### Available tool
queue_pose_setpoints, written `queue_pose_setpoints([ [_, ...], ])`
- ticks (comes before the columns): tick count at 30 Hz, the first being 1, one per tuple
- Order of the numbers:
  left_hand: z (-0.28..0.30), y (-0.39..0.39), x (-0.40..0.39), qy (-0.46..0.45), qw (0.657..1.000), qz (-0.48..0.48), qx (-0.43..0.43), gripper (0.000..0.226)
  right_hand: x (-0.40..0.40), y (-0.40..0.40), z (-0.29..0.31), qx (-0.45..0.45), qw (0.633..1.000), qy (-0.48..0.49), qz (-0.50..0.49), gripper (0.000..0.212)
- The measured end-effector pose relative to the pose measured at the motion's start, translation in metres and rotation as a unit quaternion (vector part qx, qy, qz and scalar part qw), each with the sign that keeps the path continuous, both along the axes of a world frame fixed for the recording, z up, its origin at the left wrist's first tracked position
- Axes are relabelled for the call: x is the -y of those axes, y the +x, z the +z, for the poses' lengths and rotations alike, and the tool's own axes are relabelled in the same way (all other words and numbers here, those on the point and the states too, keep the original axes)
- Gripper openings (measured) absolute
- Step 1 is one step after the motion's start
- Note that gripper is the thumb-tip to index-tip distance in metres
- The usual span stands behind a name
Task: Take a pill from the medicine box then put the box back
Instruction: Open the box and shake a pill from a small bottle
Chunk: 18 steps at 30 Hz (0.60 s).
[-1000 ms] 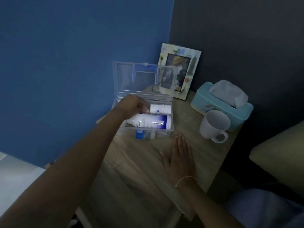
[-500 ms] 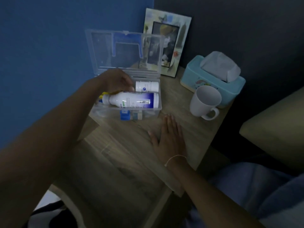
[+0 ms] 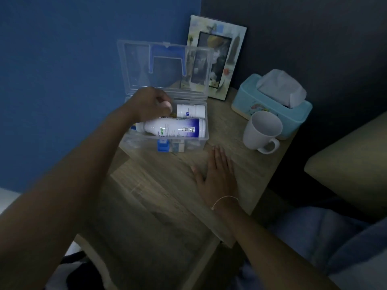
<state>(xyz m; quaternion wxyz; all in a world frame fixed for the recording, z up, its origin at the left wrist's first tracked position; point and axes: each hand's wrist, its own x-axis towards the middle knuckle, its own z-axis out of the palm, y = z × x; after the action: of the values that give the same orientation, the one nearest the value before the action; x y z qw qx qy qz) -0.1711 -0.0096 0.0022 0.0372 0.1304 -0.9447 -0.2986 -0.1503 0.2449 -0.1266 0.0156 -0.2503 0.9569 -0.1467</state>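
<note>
While the room is dim, the clear plastic medicine box [image 3: 194, 141] shows plainly at the far left edge of the wooden table [image 3: 167, 185], against the blue wall, with its lid [image 3: 134, 65] standing upright and open. Inside the box a large white bottle [image 3: 173, 128] lies on its side along the near wall, and a smaller white bottle [image 3: 191, 111] lies on its side just behind it. The left hand [image 3: 149, 105] reaches into the box from the left, fingers curled over the contents next to the smaller bottle's end; whether it grips anything cannot be told, since the knuckles hide the fingertips. The right hand [image 3: 219, 174] lies flat and open on the table, palm down, fingers together, just in front of the box's near right corner, holding nothing. A picture frame [image 3: 232, 59] leans at the table's far edge behind the lid. A teal tissue box [image 3: 251, 99] sits at the far right corner, and a white mug [image 3: 261, 130] stands just in front of it, near the right edge.
</note>
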Motion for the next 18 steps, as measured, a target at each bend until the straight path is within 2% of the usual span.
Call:
queue_pose_setpoints([
  [9, 0.003, 0.048, -0.046, 0.038, 0.981, 0.056, -0.182, 0.017, -0.002, 0.002, 0.005, -0.001, 1.0, -0.012, 0.001, 0.082],
  [12, -0.003, 0.08, -0.069, 0.059, 0.98, 0.06, -0.178, 0.023, -0.003, 0.004, 0.011, 0.019, 1.0, -0.012, 0.004, 0.081],
  [14, -0.008, 0.1, -0.087, 0.056, 0.984, 0.054, -0.158, 0.027, -0.005, 0.007, 0.017, 0.02, 0.999, -0.028, 0.014, 0.073],
  [16, -0.011, 0.12, -0.104, 0.067, 0.987, 0.043, -0.141, 0.027, -0.009, 0.012, 0.024, 0.039, 0.992, -0.117, 0.024, 0.049],
  [18, -0.012, 0.135, -0.117, 0.079, 0.989, 0.03, -0.124, 0.03, -0.014, 0.023, 0.032, 0.114, 0.956, -0.269, -0.016, 0.025],
])
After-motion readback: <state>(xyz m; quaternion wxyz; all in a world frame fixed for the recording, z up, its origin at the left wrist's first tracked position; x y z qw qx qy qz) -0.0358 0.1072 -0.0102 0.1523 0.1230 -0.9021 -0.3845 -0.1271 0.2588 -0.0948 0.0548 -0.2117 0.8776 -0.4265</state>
